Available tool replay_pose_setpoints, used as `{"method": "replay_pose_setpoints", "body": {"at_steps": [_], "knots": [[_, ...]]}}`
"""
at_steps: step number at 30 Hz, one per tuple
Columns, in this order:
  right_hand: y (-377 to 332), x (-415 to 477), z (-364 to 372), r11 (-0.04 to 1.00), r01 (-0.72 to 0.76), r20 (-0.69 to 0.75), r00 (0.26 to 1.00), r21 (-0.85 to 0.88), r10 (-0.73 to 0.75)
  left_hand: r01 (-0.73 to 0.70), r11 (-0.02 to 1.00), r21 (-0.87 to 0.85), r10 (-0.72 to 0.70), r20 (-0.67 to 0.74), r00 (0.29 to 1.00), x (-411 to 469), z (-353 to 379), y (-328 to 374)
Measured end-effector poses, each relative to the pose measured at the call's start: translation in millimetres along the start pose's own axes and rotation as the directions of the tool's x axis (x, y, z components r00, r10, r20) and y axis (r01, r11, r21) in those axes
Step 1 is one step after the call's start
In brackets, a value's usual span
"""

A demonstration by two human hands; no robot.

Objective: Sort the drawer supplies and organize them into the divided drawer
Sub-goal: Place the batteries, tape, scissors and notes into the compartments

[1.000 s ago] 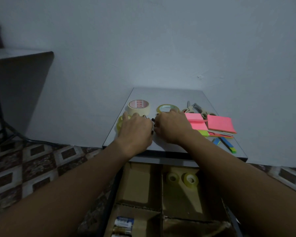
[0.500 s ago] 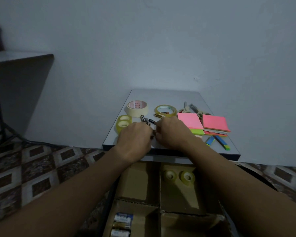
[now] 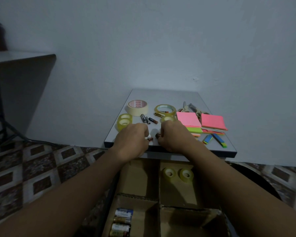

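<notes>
My left hand (image 3: 132, 140) grips a small battery (image 3: 148, 138) near the front edge of the grey table (image 3: 161, 94). My right hand (image 3: 173, 136) pinches another battery (image 3: 157, 135) beside it. Loose batteries (image 3: 148, 119) lie just beyond my hands. Behind them sit a masking tape roll (image 3: 138, 107), a clear tape ring (image 3: 165, 109) and stacked clear tape rolls (image 3: 124, 123). Below the table stands the divided cardboard drawer (image 3: 159, 189), with two tape rolls (image 3: 178, 174) in its far right section and batteries (image 3: 120, 223) in its near left section.
Pink sticky note pads (image 3: 201, 121), green and orange pads, blue and green tabs (image 3: 214, 140) and scissors (image 3: 189, 108) fill the table's right side. A dark table (image 3: 22, 59) stands at the left wall. Patterned tiles cover the floor.
Both hands have drawn back toward the table's front edge, each now holding a battery. The loose batteries behind them have come into view.
</notes>
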State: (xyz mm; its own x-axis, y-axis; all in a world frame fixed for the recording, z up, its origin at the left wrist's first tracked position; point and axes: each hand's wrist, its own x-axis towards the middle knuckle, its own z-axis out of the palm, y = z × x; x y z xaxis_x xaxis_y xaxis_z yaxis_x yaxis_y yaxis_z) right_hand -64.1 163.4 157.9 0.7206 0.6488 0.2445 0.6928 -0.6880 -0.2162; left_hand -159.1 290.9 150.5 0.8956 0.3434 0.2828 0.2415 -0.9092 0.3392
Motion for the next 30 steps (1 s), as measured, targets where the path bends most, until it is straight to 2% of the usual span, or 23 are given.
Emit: {"method": "replay_pose_setpoints", "body": {"at_steps": [8,14,23,30], "knots": [[4,5,2,0.988,-0.099,0.082,0.993,0.120,0.089,0.114,0.985,-0.129,-0.106,0.070,0.992,11,-4,0],[4,6,-3,0.973,-0.173,0.179,0.973,0.151,0.145,0.157,0.985,-0.076,-0.147,0.123,0.981,19,-2,3],[4,11,-5,0.941,-0.256,0.261,0.945,0.222,0.196,0.158,0.986,-0.050,-0.145,0.193,0.970,28,-3,4],[5,11,-7,0.926,-0.290,0.275,0.936,0.241,0.221,0.090,0.996,-0.029,-0.084,0.155,0.984,25,-1,4]]}}
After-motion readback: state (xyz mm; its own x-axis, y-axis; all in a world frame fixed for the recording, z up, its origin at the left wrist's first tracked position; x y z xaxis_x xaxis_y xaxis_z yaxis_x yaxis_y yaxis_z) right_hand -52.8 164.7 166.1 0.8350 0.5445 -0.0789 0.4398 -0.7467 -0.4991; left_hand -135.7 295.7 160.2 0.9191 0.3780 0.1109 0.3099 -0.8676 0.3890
